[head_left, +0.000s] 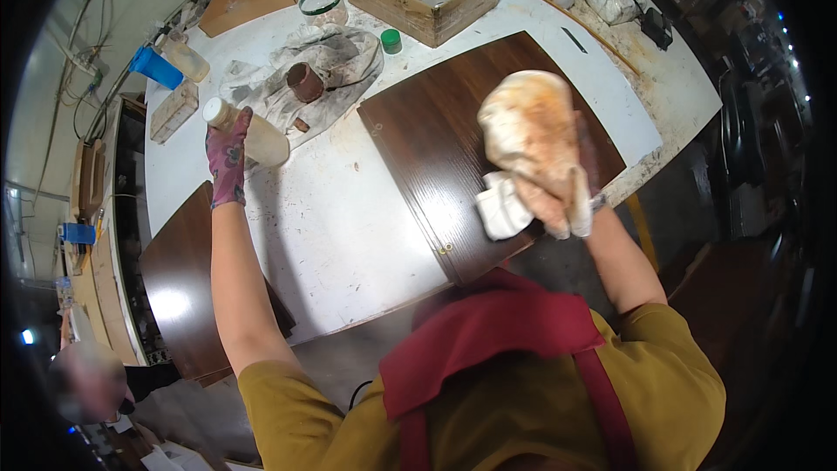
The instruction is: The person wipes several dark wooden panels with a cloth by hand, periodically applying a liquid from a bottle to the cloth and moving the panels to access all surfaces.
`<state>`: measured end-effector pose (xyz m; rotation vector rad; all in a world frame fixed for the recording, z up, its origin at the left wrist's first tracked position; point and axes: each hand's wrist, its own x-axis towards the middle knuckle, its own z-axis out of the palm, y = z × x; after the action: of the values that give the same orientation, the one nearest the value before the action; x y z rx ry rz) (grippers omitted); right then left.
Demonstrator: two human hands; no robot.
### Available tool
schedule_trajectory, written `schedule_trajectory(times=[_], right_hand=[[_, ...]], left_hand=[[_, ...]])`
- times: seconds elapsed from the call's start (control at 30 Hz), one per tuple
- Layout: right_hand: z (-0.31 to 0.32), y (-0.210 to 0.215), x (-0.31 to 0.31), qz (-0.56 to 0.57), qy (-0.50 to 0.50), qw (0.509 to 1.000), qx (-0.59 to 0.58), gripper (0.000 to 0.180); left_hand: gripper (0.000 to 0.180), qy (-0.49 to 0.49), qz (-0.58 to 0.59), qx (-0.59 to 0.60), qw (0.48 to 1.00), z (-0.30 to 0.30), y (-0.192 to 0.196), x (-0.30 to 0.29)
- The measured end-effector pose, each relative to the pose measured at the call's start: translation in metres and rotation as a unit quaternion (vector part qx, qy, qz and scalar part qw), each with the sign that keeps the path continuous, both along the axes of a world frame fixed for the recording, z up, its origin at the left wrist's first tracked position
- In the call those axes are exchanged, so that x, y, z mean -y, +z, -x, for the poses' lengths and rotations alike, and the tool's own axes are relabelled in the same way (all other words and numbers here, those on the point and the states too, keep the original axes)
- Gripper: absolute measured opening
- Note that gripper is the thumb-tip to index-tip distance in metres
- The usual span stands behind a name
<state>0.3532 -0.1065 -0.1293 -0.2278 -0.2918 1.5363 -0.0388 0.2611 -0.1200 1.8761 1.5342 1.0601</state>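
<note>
Left hand (pixel 228 157), in a patterned glove: clasped around a pale plastic bottle (pixel 248 135), held tipped above the white counter (pixel 340 209), cap on.
Right hand (pixel 549 196): gripping a stained, bunched rag (pixel 530 126), lifted over the dark wood panel (pixel 445 148); a white cloth (pixel 503 205) hangs beneath it.
Panel: flat on the counter, surface evenly dark.
Progress, as judged: rag raised off the wood, bottle not yet at the rag; wiping appears paused, remaining coverage undeterminable.

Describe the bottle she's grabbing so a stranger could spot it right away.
On the white worktable, look left of the dark wood panel. The pale plastic bottle lies tilted in the gloved left hand, beside the stained rags; it alone is cream with a white cap.
</note>
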Motion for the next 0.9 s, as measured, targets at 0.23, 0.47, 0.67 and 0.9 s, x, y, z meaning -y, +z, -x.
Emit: schedule_trajectory(times=[0.23,0.47,0.67,0.9], right_hand=[[-0.087,0.061,0.056,0.097,-0.236,0.947,0.197,0.059],[-0.155,0.090,0.048,0.184,-0.346,0.872,0.292,0.053],[-0.187,0.102,0.041,0.160,-0.396,0.763,0.486,0.048],[-0.124,0.052,-0.084,-0.055,-0.298,0.191,0.934,0.020]], left_hand=[[0.081,0.017,0.022,0.037,0.999,-0.006,-0.018,0.005],[0.085,0.029,-0.090,0.033,0.995,0.017,-0.026,0.004],[0.069,-0.029,-0.168,0.022,0.985,-0.100,0.016,0.171],[0.064,-0.440,-0.081,-0.250,0.859,-0.242,-0.017,0.311]])
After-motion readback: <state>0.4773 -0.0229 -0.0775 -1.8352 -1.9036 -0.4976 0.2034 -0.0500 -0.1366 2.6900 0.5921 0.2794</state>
